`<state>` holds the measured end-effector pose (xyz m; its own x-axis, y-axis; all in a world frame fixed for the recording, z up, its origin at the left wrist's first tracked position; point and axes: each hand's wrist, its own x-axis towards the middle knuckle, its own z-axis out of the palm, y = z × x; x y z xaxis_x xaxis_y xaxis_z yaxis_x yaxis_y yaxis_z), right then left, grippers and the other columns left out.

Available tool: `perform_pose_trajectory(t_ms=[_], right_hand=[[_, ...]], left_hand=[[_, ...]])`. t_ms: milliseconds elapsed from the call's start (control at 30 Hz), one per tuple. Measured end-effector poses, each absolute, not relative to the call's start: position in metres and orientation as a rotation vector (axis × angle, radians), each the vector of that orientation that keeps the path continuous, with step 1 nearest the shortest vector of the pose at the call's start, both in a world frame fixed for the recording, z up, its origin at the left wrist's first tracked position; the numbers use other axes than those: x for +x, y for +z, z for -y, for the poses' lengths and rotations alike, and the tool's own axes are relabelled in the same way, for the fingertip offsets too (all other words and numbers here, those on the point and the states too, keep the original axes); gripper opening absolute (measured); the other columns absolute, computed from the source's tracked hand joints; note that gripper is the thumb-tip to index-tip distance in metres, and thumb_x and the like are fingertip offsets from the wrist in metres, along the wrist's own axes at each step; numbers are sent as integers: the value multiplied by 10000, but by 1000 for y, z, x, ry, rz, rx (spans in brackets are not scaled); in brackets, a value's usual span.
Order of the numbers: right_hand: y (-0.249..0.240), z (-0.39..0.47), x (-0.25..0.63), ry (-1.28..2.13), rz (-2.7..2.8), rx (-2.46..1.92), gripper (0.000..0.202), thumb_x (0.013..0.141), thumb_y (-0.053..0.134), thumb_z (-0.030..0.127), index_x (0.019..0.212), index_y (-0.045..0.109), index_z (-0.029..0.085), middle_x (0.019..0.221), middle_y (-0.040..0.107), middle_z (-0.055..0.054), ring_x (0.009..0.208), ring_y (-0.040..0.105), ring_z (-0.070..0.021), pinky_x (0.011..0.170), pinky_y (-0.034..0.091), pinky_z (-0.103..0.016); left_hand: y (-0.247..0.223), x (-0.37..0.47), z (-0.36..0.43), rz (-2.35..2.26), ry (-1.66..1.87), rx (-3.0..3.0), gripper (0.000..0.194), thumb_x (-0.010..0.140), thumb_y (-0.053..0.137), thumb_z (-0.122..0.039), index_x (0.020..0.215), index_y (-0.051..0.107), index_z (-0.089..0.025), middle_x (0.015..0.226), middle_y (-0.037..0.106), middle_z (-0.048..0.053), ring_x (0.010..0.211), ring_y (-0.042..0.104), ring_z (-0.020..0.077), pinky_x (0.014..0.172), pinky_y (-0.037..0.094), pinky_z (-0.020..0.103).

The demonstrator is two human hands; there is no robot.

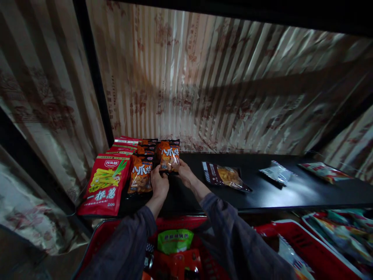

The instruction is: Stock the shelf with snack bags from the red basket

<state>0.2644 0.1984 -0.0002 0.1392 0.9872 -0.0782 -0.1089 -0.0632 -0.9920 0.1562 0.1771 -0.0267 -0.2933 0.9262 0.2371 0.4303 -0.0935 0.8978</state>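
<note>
An orange and black snack bag (pixel 169 155) stands upright toward the back of the black shelf, held at its lower corners by both hands. My left hand (pixel 159 181) is closed at its bottom left corner, with the fingers partly hidden. At its lower right edge, my right hand (pixel 186 174) pinches it. Just left of my left hand is a row of matching orange snack bags (pixel 141 175), one behind another. Beyond these, several red snack bags (pixel 107 184) with a green onion picture lean in a row.
To the right on the shelf (pixel 186 198) lie a brown snack bag (pixel 224 177), a silver-white bag (pixel 276 173) and a red-green bag (pixel 323 171). Red baskets (pixel 294 233) of snacks sit below the front edge. A striped curtain (pixel 180 77) hangs behind; a black post (pixel 94 74) rises at left.
</note>
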Motion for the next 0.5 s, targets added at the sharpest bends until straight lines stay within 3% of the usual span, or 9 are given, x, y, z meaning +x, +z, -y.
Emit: perform_pose_trajectory(t_ms=[200,500], right_hand=[[-13,-222,263,1142,1024,-1297,548,707,600,210,1225,467,330,1060,658,7,848,635,-169,731,520,-335],[-34,-232,272,938,1251,-1366,552,707,624,212,1243,500,253,956,679,3,859,629,-153,850,494,-329]], left_hand=[[-31,158,-180,-1733,1359,1572,478,746,463,-22,1209,530,-121,1167,582,137,1135,533,211,1026,377,338],[-50,160,-178,-1720,1297,1681,540,725,457,-19,1256,498,-105,1262,511,160,1240,456,246,1073,338,370]])
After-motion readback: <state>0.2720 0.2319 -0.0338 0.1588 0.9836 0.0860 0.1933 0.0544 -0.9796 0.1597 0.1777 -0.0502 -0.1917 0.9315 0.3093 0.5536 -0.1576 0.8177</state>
